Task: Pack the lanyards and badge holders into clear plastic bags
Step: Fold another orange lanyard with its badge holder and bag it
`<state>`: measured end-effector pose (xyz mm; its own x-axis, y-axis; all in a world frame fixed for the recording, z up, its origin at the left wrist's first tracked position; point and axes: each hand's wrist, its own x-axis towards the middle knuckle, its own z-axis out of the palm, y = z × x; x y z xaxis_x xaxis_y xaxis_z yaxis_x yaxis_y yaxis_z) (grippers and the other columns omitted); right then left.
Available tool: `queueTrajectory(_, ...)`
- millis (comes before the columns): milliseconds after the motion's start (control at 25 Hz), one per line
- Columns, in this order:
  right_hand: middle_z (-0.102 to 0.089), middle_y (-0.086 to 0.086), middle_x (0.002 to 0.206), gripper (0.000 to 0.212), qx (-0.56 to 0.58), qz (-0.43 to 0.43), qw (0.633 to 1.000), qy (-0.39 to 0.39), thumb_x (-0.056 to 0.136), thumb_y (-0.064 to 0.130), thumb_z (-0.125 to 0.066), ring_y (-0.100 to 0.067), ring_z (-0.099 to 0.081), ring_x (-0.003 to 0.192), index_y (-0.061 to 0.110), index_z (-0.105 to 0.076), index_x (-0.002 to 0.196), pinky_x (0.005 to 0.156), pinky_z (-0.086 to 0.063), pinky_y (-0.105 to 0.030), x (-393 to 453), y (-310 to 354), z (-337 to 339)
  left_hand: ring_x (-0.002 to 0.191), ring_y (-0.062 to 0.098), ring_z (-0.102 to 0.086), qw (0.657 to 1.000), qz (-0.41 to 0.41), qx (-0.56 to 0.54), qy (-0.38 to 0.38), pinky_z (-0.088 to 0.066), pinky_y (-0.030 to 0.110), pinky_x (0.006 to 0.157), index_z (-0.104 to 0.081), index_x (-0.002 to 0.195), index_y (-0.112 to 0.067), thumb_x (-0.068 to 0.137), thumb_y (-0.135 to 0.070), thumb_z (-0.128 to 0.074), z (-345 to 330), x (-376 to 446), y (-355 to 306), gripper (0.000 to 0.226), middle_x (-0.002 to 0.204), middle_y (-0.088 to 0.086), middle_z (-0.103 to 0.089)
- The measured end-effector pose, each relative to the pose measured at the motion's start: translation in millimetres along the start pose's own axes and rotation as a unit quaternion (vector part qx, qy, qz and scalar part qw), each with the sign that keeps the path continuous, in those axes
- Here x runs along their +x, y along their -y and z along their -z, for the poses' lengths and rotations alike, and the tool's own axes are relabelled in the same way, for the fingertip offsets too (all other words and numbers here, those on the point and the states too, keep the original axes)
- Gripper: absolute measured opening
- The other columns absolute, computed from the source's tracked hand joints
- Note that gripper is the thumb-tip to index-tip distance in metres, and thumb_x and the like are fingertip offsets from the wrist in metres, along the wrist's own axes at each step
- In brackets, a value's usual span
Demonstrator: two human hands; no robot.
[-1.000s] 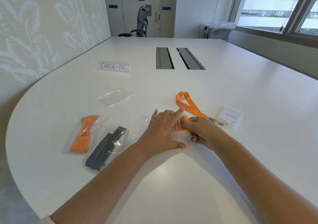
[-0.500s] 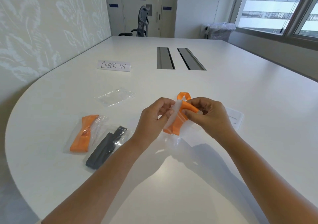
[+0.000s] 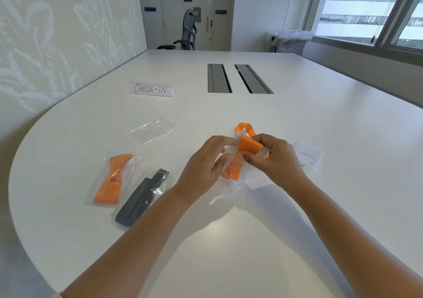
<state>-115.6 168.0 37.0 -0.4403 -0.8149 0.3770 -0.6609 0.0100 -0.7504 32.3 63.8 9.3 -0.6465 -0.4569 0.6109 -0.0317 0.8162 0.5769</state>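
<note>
Above the white table (image 3: 229,240), my left hand (image 3: 203,167) and my right hand (image 3: 270,158) hold a clear plastic bag (image 3: 229,160) between them. A folded orange lanyard (image 3: 247,147) sits partly inside its mouth, and one orange loop sticks out behind my right fingers. My left hand pinches the bag's left edge; my right hand grips the lanyard and the bag's opening. To the right a badge holder (image 3: 307,157) with a white card lies flat. An empty clear bag (image 3: 153,129) lies further back on the left.
Two filled bags lie at the left: one with an orange lanyard (image 3: 113,178), one with a dark grey lanyard (image 3: 143,197). A "CHECK-IN" paper sign (image 3: 151,89) and two cable slots (image 3: 238,78) sit further back. An office chair (image 3: 186,33) stands beyond the table's far end.
Both hands rose off the table with the bag and the orange lanyard. The lanyard, earlier stretched out toward the badge holder, is now bunched and partly inside the bag.
</note>
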Motion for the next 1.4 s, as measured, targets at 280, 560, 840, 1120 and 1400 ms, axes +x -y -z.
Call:
queueTrajectory(280,-0.069,0.016,0.093,0.023,0.066,0.072,0.995,-0.016,0.081,0.031,-0.069,-0.002,-0.063,0.082,0.039,-0.058,0.099,0.075,-0.045,-0.008,1.6,4.8,7.6,0.095,0.008,-0.054,0.994,-0.046,0.095,-0.018,-0.038,0.016,0.07,-0.063,0.09,-0.015,0.085,-0.015,-0.06,15.5,7.0,-2.7,0.005,0.113,-0.003,-0.055)
queueTrajectory(560,-0.068,0.014,0.086,0.016,0.021,0.181,0.983,-0.017,0.08,0.012,-0.071,-0.003,-0.064,0.085,0.025,-0.07,0.088,0.084,-0.046,-0.016,-0.7,5.7,9.8,0.097,0.007,-0.055,0.991,-0.07,0.058,-0.098,-0.043,0.016,0.079,-0.064,0.08,-0.005,0.081,-0.005,-0.062,8.2,6.7,-11.1,0.002,0.105,0.003,-0.061)
queueTrajectory(840,-0.068,0.015,0.079,0.011,0.092,0.092,0.988,0.088,0.086,0.016,-0.061,0.003,-0.062,0.08,0.023,-0.07,0.085,0.078,-0.042,-0.006,-2.4,6.9,1.2,0.082,0.013,-0.053,0.989,-0.059,0.062,-0.125,-0.045,0.028,0.074,-0.059,0.083,-0.007,0.085,-0.007,-0.057,-0.8,2.3,-9.6,0.004,0.083,-0.001,-0.064)
queueTrajectory(1120,-0.07,0.004,0.096,0.024,0.235,0.004,0.971,0.035,0.078,0.035,-0.061,-0.01,-0.065,0.091,0.022,-0.065,0.097,0.086,-0.049,-0.024,0.2,5.7,-4.2,0.073,0.019,-0.046,0.985,-0.028,0.092,-0.143,-0.043,0.033,0.068,-0.054,0.078,-0.007,0.091,-0.016,-0.043,3.7,4.0,-5.0,0.019,0.07,-0.001,-0.058)
queueTrajectory(1400,-0.071,0.009,0.081,0.025,0.196,-0.001,0.974,0.117,0.07,0.041,-0.066,-0.013,-0.061,0.076,0.021,-0.07,0.082,0.076,-0.048,-0.03,2.0,1.4,0.1,0.08,0.017,-0.046,0.98,-0.073,0.094,-0.16,-0.043,0.029,0.071,-0.055,0.088,-0.01,0.09,-0.015,-0.046,3.2,4.9,-7.9,0.01,0.079,0.002,-0.061)
